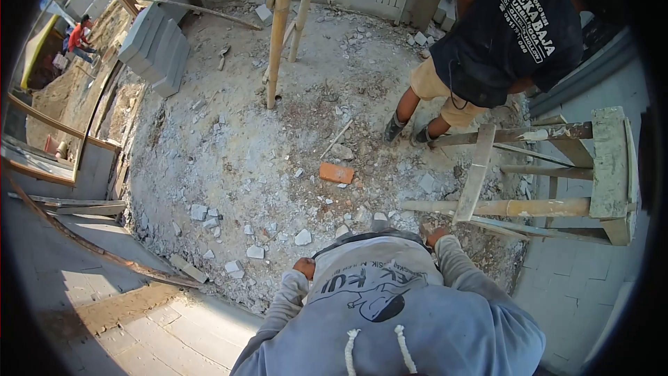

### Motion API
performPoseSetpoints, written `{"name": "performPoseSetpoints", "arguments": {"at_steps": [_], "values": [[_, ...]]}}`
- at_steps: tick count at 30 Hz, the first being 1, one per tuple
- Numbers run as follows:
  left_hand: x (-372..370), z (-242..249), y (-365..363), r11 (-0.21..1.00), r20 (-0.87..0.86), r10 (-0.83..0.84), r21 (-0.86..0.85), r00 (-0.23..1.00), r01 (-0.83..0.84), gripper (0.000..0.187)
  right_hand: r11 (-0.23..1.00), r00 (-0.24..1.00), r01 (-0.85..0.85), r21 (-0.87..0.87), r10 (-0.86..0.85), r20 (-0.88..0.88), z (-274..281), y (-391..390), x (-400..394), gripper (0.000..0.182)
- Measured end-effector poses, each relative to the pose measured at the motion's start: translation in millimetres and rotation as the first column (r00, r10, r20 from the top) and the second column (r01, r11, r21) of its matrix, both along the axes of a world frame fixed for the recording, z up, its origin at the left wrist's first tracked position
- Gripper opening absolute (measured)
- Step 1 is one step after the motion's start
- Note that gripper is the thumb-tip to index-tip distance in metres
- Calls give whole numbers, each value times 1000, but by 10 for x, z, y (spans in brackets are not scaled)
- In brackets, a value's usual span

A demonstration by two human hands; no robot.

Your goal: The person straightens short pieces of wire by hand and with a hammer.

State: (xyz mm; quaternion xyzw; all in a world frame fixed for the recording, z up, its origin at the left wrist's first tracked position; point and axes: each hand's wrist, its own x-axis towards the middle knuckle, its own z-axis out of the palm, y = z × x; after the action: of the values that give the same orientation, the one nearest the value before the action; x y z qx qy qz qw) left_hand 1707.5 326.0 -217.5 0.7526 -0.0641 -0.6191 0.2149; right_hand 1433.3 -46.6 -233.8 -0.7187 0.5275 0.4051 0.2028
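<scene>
My left hand [304,267] is beside the left edge of my grey hoodie [445,327], its fingers curled in. My right hand [436,237] is at the hoodie's right edge, also with bent fingers. Whether either one grips the dark hem [376,232] between them or something else cannot be made out. Past my hands, an orange brick [337,173] lies flat on the rubble-strewn ground, apart from both. Pale block fragments [303,237] are scattered closer to my left hand.
A co-worker [487,49] in a dark shirt stands at upper right. A wooden trestle [557,169] is on the right. Bamboo poles [280,35] rise at the top. Grey blocks [154,49] are stacked at upper left. Another person [80,38] in red is outside.
</scene>
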Motion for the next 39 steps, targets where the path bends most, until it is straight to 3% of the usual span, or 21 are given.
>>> {"name": "performPoseSetpoints", "arguments": {"at_steps": [2, 5, 7, 8, 10, 12, 14, 16, 18, 20, 22, 23, 25, 27, 28, 29, 30, 33, 35, 38, 39], "values": [[91, -151, 51, 998, -117, 58, -12, 991, -59, 25, 1000, 1000, 1, -17, 0, 17, -140, -10, -90, 55], [312, -549, 162, 982, -25, -141, -130, 990, 136, 21, 995, 994, -101, -11, 101, -36, -173, -16, -115, 39], [445, -1172, 253, 996, 133, -48, -64, 990, 57, 20, 996, 997, -70, -54, 68, -32, -201, -27, -174, 38], [498, -1110, 145, 994, 138, -70, -72, 988, 80, 20, 995, 997, -64, -80, 61, -38, -213, -16, -210, 38], [552, -953, -42, 928, 271, 329, -272, 904, -256, 22, 989, 998, 59, -138, -59, 5, 50, 66, -193, 36], [710, -1086, -225, 937, 233, 277, -283, 932, -207, 23, 954, 954, 294, -65, -289, 76, 452, 96, -101, 34], [802, -983, -513, 817, 54, 482, -389, 875, -426, 22, 946, 947, 319, -58, -315, 66, 440, 79, -197, 34], [923, -1009, -765, 839, 79, 450, -378, 890, -391, 21, 941, 942, 335, -48, -332, 55, 186, 63, -445, 33], [1015, -998, -986, 830, 91, 456, -401, 885, -387, 23, 999, 997, 12, -46, -16, -81, -587, 16, -900, 30], [1013, -923, -1181, 783, 77, 530, -426, 844, -453, 24, 998, 989, -22, 56, 29, -144, -724, -26, -971, 32], [1043, -777, -1369, 804, 90, 506, -410, 858, -431, 22, 888, 882, 458, -43, -460, -107, -605, -59, -961, 40], [1066, -779, -1442, 802, 94, 508, -415, 856, -431, 22, 889, 883, 456, -43, -458, -101, -459, -123, -875, 40], [1058, -834, -1525, 821, 80, 490, -378, 868, -428, 23, 985, 992, 124, 122, -119, -49, -191, -272, -735, 50], [1077, -1018, -1594, 860, 91, 444, -322, 891, -396, 25, 989, 997, 78, 128, -79, 4, -85, -526, -640, 51], [1022, -831, -1741, 877, 105, 455, -226, 884, -425, 29, 990, 998, 20, 136, -27, 49, -67, -679, -568, 53], [1007, -701, -1911, 855, 61, 507, -164, 860, -493, 18, 989, 995, -39, 143, 26, 92, -72, -822, -501, 54], [960, -680, -2073, 857, 80, 507, -152, 858, -493, 19, 991, 994, -30, 128, 17, 104, -115, -962, -450, 54], [964, -892, -2631, 854, 77, 501, -205, 862, -478, 21, 883, 872, 469, 4, -464, 155, -83, -1465, -304, 52], [1031, -708, -3139, 952, 159, 237, -234, 958, -197, 23, 898, 886, 438, 40, -439, 146, 7, -1858, -295, 51], [1056, -291, -3990, 855, 79, 372, -418, 925, -308, 26, 917, 900, 398, 20, -395, 185, 120, -2352, -303, 50], [1099, -207, -4233, 842, 118, 332, -485, 936, -237, 27, 894, 878, 448, -13, -437, 193, 129, -2472, -326, 51]]}}
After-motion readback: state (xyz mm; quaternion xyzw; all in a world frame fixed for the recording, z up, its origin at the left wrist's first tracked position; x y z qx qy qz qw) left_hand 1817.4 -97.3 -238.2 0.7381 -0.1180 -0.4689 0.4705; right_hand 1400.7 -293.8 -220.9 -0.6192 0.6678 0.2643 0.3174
